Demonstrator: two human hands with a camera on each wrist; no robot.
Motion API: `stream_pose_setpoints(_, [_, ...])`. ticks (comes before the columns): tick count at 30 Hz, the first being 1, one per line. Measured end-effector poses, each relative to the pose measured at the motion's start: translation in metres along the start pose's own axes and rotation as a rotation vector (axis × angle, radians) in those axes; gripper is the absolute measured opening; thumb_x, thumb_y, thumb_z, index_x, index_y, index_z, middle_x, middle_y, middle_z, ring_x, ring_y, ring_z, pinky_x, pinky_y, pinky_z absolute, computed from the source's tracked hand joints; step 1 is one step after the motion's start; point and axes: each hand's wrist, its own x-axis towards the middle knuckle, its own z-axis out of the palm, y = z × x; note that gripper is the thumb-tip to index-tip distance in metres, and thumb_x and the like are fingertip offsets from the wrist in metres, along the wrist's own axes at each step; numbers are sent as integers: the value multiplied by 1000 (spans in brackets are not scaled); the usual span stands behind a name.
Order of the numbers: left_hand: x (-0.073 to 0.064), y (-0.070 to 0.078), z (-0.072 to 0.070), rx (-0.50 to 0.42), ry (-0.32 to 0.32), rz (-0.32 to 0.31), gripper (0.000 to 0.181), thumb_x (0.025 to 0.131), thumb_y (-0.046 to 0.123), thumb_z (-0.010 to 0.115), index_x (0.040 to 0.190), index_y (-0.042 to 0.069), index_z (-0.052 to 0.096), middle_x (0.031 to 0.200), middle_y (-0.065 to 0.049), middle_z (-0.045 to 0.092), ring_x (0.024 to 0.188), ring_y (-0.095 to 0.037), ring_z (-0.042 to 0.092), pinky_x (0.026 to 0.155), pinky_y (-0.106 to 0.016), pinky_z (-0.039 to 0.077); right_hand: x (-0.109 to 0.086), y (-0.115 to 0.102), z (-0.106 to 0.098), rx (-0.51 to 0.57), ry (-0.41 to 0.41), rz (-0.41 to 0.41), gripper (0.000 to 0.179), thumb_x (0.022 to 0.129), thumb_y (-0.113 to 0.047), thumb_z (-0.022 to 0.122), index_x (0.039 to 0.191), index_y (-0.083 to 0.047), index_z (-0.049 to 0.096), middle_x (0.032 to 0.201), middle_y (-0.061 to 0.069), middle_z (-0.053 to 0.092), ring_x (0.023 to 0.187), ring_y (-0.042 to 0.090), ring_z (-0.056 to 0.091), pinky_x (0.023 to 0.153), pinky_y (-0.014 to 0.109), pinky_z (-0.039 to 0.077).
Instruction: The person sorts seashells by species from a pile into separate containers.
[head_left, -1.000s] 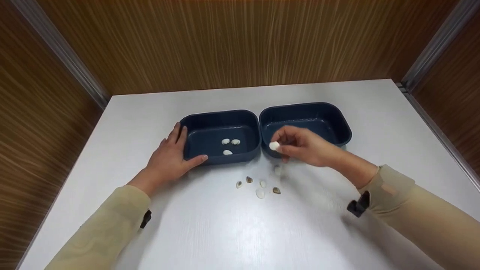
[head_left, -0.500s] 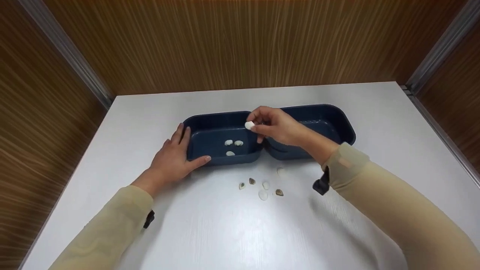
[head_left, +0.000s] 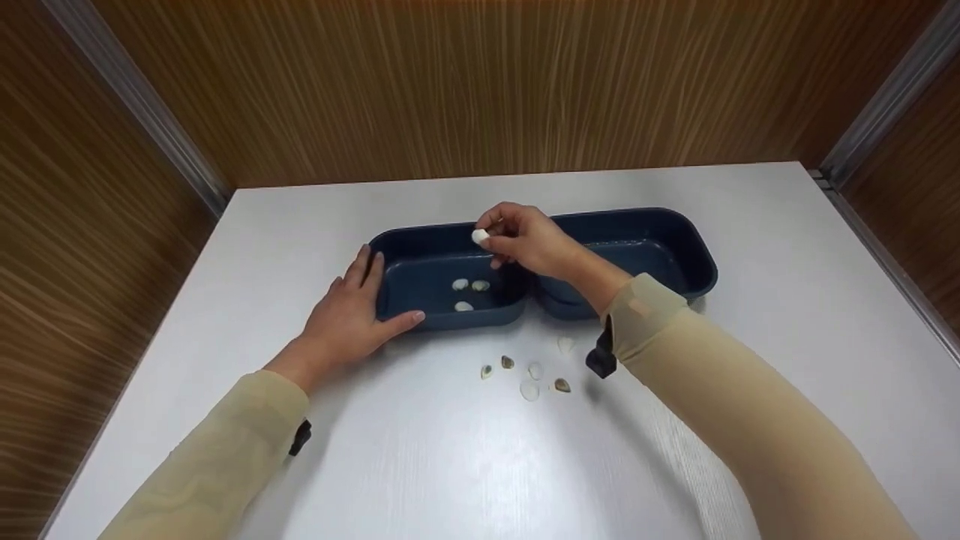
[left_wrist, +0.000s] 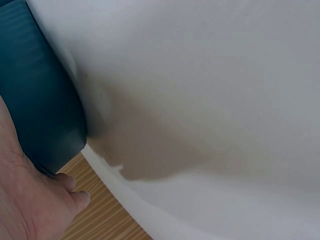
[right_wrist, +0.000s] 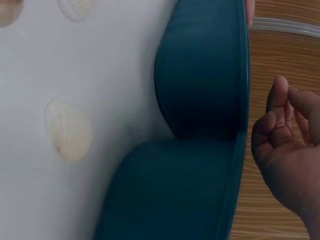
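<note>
Two dark blue plastic bins stand side by side in the head view. Against the corner of the left bin (head_left: 480,319) rests my left hand (head_left: 334,326), fingers extended along its side and thumb over the front rim. My right hand (head_left: 532,244) pinches a small white seashell (head_left: 480,236) between thumb and fingertips, above the inner side of that bin. Inside it lie three pale shells (head_left: 460,285). In the right wrist view the same hand (right_wrist: 290,145) shows beside the bins' rims, the held shell mostly hidden by the fingers.
The right bin (head_left: 709,281) touches or nearly touches the left one. On the white table (head_left: 420,442) in front lie several loose shells: pale ribbed ones (head_left: 530,390) and small brown-marked ones (head_left: 562,385). A wood-grain panel (head_left: 480,90) rises behind the table, with others at both sides.
My right hand has carried the white shell leftward and up, from the front of the right bin to over the left bin. My left hand keeps its place on the bin.
</note>
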Motion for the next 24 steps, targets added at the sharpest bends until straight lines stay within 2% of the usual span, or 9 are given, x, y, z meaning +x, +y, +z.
stream_pose_setpoints(4, [1,1,0,7,-1,10,129,86,96,41,171,7,3,177,-17,-8,157,-52,20,127,-60,16,3,1,4,1,21,8,21,106,-3,65,126,0,64,103,8,65,78,17,67,86,47,59])
stream_pose_setpoints(12, [2,3,0,10,-12,-1,130,84,98,39,171,9,2,177,-15,-9,156,-54,20,127,-61,18,6,5,8,-9,45,0,20,106,-2,64,125,2,64,101,9,64,75,15,65,74,29,59])
stream_pose_setpoints(19, [1,4,0,5,-12,1,130,84,98,39,171,9,2,177,-15,-10,155,-56,21,125,-63,21,6,3,8,-60,92,32,29,105,2,61,134,4,60,111,12,62,71,16,64,77,41,61])
stream_pose_setpoints(24, [2,5,0,3,-12,4,130,84,98,40,171,9,2,177,-15,-9,155,-55,21,126,-62,20,2,1,4,-70,118,25,29,104,2,62,134,4,60,117,12,60,72,16,63,73,34,60])
